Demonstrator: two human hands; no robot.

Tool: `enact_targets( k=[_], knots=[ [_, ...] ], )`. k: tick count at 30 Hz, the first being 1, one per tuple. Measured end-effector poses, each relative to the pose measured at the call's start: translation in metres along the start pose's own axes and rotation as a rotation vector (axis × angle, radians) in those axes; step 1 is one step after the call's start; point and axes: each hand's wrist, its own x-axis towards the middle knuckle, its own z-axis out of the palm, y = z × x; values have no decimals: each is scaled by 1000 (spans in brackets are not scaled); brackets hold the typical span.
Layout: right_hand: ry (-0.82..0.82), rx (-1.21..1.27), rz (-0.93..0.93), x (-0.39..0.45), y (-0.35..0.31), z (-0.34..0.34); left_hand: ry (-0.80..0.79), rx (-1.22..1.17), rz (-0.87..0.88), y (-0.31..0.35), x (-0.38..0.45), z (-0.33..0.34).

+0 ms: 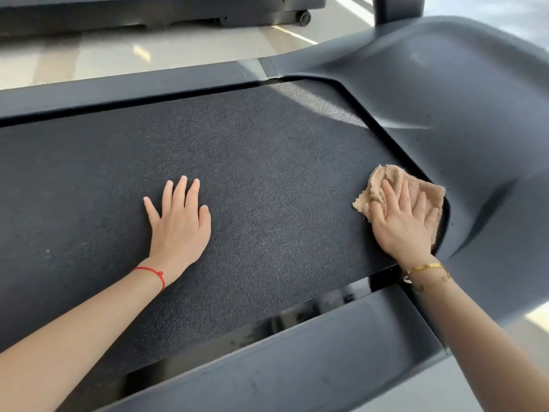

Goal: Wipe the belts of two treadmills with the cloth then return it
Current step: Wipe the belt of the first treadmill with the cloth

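Left hand (178, 224): flat, palm down on the belt (267, 173), fingers straight and spread, holding nothing.
Right hand (405, 221): flat, fingers straight, pressing the cloth (383, 181) onto the belt.
Cloth: tan, crumpled, at the belt's motor-cover end.

A pale floor (124, 58) spans the upper left of the frame, marked by bright light patches. A red string bracelet (154, 275) sits at lower left of centre. Gold chain bracelets (427, 272) sit at right of centre. A small black wheel (304, 17) appears at top centre.
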Motion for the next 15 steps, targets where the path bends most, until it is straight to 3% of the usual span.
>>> enact_targets(
  k=[7,15],
  knots=[
    [-4,-72,-139,42,-25,6,0,-1,18,26,38,8],
    [-50,-75,-415,118,-109,24,23,20,4,35,52,16]
  ],
)
